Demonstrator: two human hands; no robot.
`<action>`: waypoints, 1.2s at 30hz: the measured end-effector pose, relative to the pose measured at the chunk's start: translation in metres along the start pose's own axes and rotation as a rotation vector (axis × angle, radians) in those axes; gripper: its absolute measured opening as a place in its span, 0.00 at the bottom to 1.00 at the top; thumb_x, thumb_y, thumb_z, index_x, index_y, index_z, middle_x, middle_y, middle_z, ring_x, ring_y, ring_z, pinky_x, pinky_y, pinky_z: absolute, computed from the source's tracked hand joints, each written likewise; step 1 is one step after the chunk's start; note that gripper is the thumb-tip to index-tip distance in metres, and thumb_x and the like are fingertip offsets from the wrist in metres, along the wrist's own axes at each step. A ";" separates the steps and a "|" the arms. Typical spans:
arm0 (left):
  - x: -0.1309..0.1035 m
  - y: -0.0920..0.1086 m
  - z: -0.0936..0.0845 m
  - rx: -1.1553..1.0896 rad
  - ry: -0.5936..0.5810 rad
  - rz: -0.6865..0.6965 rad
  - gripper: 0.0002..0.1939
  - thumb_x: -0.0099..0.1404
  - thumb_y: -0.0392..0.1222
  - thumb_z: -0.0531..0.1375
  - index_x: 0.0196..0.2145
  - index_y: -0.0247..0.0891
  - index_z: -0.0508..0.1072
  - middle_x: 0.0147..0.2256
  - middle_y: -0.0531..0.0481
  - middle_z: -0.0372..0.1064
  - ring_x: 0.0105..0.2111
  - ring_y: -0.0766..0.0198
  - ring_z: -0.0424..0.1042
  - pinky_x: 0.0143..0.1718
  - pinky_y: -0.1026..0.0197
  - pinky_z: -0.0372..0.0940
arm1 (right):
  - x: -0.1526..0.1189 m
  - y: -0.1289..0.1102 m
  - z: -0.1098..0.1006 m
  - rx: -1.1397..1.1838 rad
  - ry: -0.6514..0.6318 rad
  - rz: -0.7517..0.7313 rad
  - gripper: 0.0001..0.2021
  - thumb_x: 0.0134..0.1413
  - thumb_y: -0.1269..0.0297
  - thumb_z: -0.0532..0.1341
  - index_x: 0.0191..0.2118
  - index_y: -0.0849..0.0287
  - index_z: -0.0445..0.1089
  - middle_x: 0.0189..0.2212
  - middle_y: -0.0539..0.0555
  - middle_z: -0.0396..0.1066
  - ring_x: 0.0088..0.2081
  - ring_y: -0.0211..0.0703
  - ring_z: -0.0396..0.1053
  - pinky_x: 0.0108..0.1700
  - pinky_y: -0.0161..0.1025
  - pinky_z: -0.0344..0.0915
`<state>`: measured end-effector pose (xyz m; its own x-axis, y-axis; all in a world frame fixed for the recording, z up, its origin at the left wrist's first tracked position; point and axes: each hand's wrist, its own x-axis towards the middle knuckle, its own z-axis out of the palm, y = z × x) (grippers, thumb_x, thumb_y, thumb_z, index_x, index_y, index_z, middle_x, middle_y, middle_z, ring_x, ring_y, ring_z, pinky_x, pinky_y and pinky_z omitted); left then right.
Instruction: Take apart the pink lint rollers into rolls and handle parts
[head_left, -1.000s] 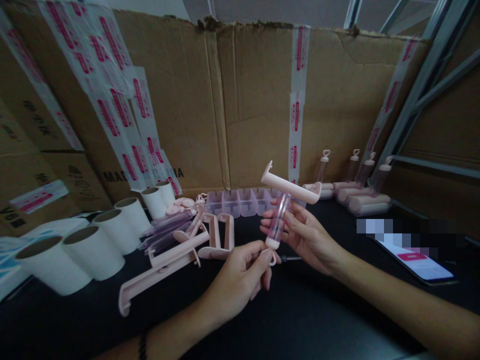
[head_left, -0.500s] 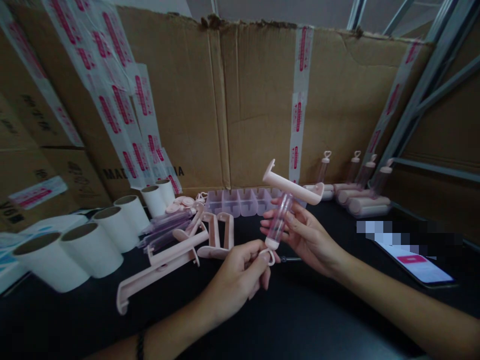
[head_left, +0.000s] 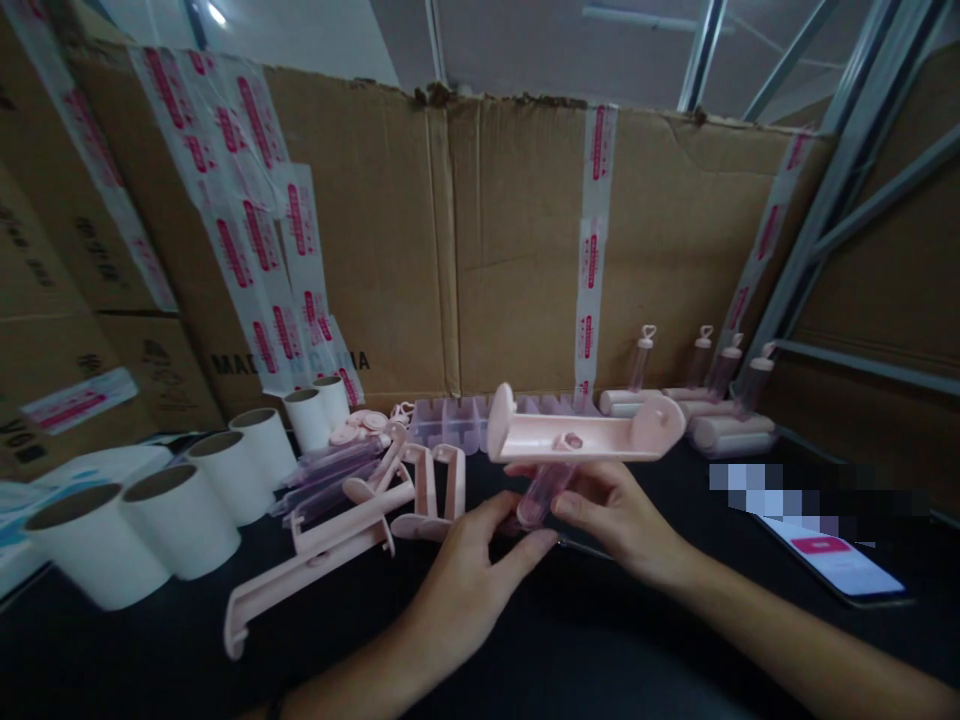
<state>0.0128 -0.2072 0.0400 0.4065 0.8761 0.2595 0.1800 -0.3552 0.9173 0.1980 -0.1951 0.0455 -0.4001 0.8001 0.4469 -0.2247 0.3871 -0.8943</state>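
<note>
My right hand [head_left: 619, 515] grips the clear pinkish tube handle [head_left: 546, 492] of a lint roller. Across the tube's top sits its pale pink trough-shaped frame [head_left: 592, 436], hollow side toward me, with a small round fitting in its middle. My left hand [head_left: 469, 570] pinches at the tube's lower end, thumb below and index finger beside it; the end cap there is hidden. A thin metallic rod [head_left: 585, 548] shows just beneath the hands. To the left lie several loose pink frames [head_left: 352, 510] and a stack of clear purple tubes [head_left: 330, 470].
White paper-like rolls [head_left: 184, 510] stand in a row at left. Behind the hands is a purple divided tray [head_left: 465, 430]. Finished-looking lint rollers [head_left: 731, 435] stand at back right, near a phone [head_left: 832, 550]. A taped cardboard wall [head_left: 517, 250] closes off the back.
The lint roller has tipped so its frame's hollow side faces me, and it has come lower. My left hand has shifted from the heart-shaped loop, now hidden, to the tube's end. The view has tilted upward.
</note>
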 end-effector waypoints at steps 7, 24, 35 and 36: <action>-0.003 -0.002 -0.003 0.008 0.162 0.095 0.12 0.67 0.49 0.62 0.43 0.39 0.75 0.39 0.49 0.76 0.43 0.55 0.75 0.49 0.56 0.66 | 0.001 -0.001 0.003 -0.191 -0.007 -0.088 0.15 0.62 0.51 0.66 0.50 0.52 0.77 0.47 0.54 0.77 0.54 0.52 0.71 0.60 0.47 0.62; -0.008 -0.004 -0.007 -0.006 0.394 0.144 0.09 0.70 0.47 0.58 0.35 0.39 0.68 0.30 0.51 0.68 0.32 0.61 0.69 0.39 0.58 0.65 | 0.008 0.012 -0.031 -1.099 0.106 0.382 0.14 0.54 0.60 0.65 0.22 0.58 0.68 0.20 0.51 0.69 0.24 0.42 0.66 0.27 0.37 0.51; -0.022 -0.010 -0.011 0.021 0.137 0.296 0.18 0.70 0.57 0.57 0.43 0.42 0.78 0.41 0.46 0.76 0.42 0.54 0.73 0.48 0.54 0.66 | 0.017 -0.042 -0.044 -0.141 0.608 -0.178 0.12 0.60 0.58 0.67 0.33 0.57 0.67 0.23 0.44 0.62 0.20 0.31 0.55 0.22 0.30 0.53; -0.022 -0.012 -0.011 0.053 0.154 0.302 0.17 0.70 0.56 0.58 0.42 0.42 0.79 0.41 0.46 0.76 0.43 0.53 0.73 0.50 0.54 0.66 | 0.015 -0.047 -0.042 -0.106 0.639 -0.231 0.10 0.60 0.60 0.67 0.33 0.57 0.68 0.23 0.45 0.62 0.21 0.32 0.57 0.23 0.30 0.55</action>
<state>-0.0079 -0.2186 0.0272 0.3090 0.7663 0.5632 0.1198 -0.6189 0.7763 0.2397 -0.1822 0.0936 0.2569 0.7925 0.5531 -0.1398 0.5968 -0.7901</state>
